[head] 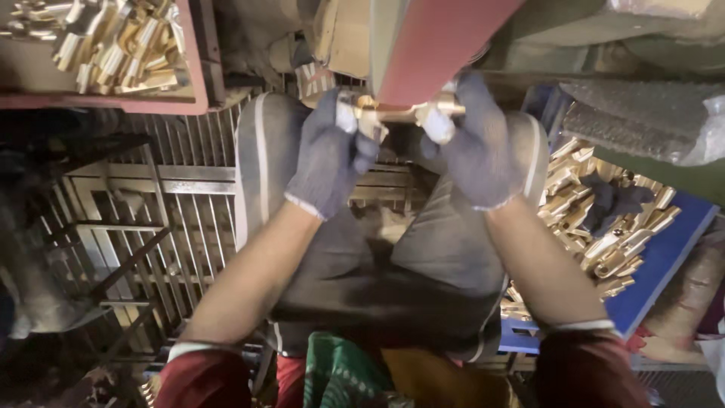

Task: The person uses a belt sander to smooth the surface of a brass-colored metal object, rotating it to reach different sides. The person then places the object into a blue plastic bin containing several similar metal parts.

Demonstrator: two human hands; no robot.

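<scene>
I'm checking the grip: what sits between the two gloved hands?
In the head view, a brass-coloured part spans the gap between the left hand and the right hand, gripped at each end, just under a red panel.

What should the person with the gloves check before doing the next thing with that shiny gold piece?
1. Both hands on the piece: ok. The left hand and right hand each grip an end of the brass part.
2. Gloves on: ok, both are covered.
3. Part placed properly under the red machine part: cannot tell, the spot is hidden.
4. Fingertips away from the machine: not ok, they sit right beside it.
5. More pieces at hand: ok, the blue tray on the right holds many brass parts.
</scene>
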